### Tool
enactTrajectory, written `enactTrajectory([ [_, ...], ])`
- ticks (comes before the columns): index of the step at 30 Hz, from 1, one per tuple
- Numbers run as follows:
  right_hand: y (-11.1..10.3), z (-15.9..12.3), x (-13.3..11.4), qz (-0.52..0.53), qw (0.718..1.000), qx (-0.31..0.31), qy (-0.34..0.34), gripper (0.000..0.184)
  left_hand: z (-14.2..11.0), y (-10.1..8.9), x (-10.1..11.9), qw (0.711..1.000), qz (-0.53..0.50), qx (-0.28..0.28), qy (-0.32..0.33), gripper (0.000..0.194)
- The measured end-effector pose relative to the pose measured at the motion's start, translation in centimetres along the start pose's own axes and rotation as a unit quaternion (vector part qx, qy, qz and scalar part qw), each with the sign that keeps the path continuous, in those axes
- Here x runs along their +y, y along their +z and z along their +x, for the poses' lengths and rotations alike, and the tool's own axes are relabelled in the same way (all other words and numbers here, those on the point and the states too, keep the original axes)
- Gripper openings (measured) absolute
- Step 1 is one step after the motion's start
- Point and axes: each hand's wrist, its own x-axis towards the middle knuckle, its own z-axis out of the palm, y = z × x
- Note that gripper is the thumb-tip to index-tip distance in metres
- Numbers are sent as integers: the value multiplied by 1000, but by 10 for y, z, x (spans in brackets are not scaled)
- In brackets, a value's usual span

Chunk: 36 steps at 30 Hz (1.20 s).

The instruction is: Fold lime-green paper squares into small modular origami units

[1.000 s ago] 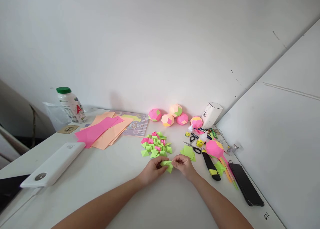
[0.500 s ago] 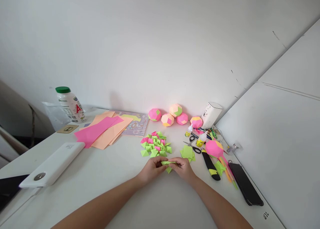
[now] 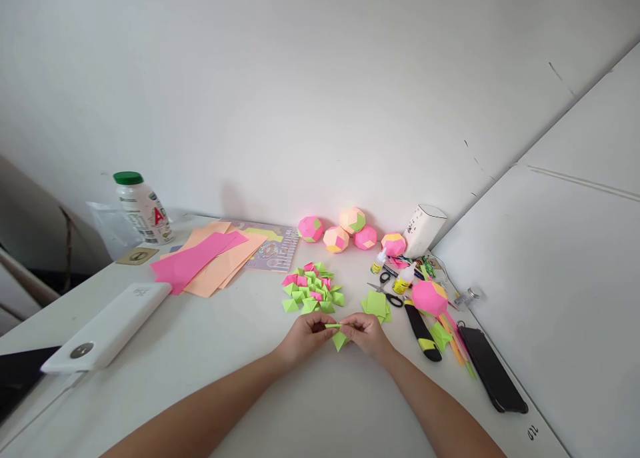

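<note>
Low over the front middle of the table, my left hand (image 3: 306,338) and my right hand (image 3: 367,337) pinch one small piece of green paper (image 3: 339,341) between them. Its upper edge shows as a thin folded strip, and a pointed corner hangs down between my fingers. Just beyond my left hand lies a pile of folded green and pink paper units (image 3: 314,289). A stack of flat green paper squares (image 3: 376,306) rests right behind my right hand. The fingertips partly hide the held paper.
Scissors (image 3: 386,293), glue bottles (image 3: 403,279), a box cutter (image 3: 423,330) and a black phone (image 3: 493,369) lie to the right. Several paper balls (image 3: 310,229) line the wall. On the left are pink paper sheets (image 3: 195,261), a white power bank (image 3: 107,326) and a bottle (image 3: 144,208).
The green paper's upper part has tilted or folded into a thinner strip, and more of its pointed lower corner shows. Both hands stay in nearly the same place.
</note>
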Motion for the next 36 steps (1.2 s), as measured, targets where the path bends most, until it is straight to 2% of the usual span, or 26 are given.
enactTrajectory([
  [14, 0, 0, -1, 2, 1000, -6, -6, 21, -2, 1, 5, 999, 32, -2, 8, 27],
  [25, -1, 1, -5, 17, 999, -3, 34, 24, -2, -3, 2, 998, 69, -9, 5, 32],
  [36, -2, 1, -2, 34, 998, -5, 45, 27, -3, -2, 5, 999, 38, 15, 23, 25],
])
